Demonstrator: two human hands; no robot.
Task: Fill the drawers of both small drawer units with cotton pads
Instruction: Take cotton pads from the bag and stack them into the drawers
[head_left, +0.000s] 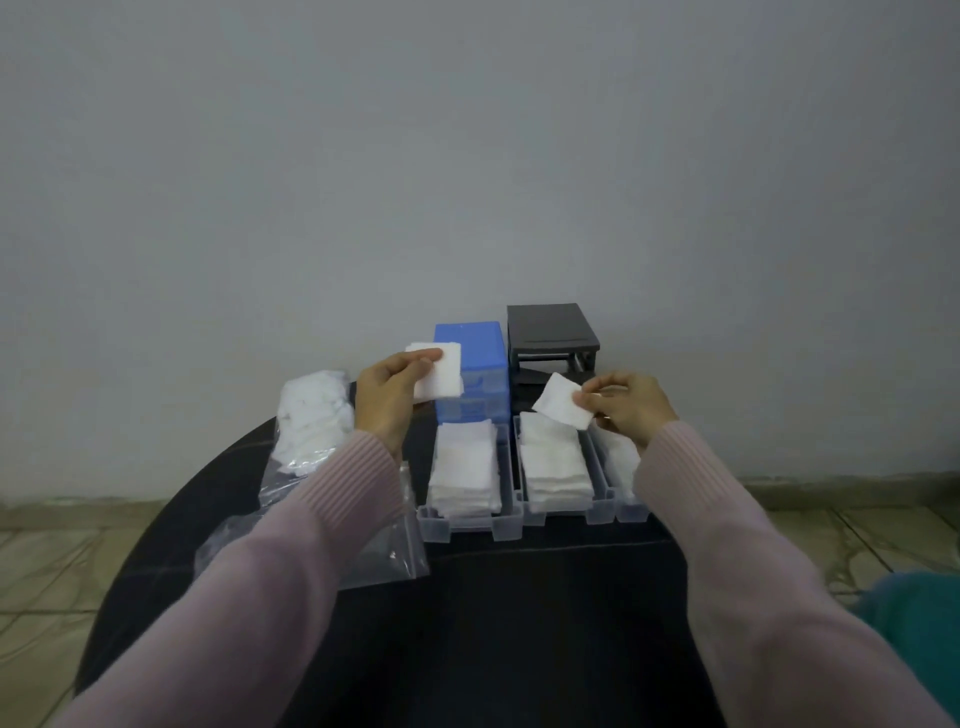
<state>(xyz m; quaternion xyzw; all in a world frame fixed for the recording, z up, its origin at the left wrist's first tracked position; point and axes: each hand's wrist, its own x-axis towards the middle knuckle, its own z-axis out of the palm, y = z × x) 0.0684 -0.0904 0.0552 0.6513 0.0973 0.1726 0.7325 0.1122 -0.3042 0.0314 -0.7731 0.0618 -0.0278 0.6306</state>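
My left hand (387, 397) grips a small stack of white cotton pads (441, 371) held up in front of the blue drawer unit (475, 343). My right hand (631, 405) pinches a single cotton pad (561, 402) above the drawers. The black drawer unit (550, 330) stands to the right of the blue one, its slots showing open. Three clear drawers lie pulled out on the table: a left drawer (511, 525) and a middle drawer (597, 512), both holding stacked pads, and a right drawer (631, 512) partly hidden by my right sleeve.
A clear plastic bag (311, 415) of cotton pads lies at the table's left, its flat end under my left forearm. The round black table (519, 623) stands against a grey wall. Tiled floor surrounds it; something teal (914, 608) sits at the lower right.
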